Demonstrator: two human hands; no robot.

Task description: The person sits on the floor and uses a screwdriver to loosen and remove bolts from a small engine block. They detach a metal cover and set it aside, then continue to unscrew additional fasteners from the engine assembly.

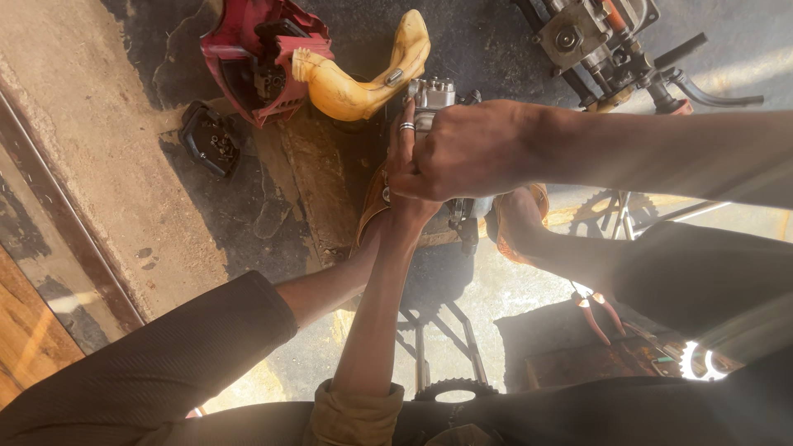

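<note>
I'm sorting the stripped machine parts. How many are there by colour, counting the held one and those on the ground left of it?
Red housing: 1
Yellow curved piece: 1
Black cover: 1
Silver metal engine part: 1
Total: 4

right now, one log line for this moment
right hand gripping small engine | left hand under it, mostly hidden | ringed co-worker hand on engine

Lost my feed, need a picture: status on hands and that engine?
Right hand clamped on small engine. Left hand hidden beneath it. Third arm, tan cuff, also on engine. Pliers on floor nearby.
</note>
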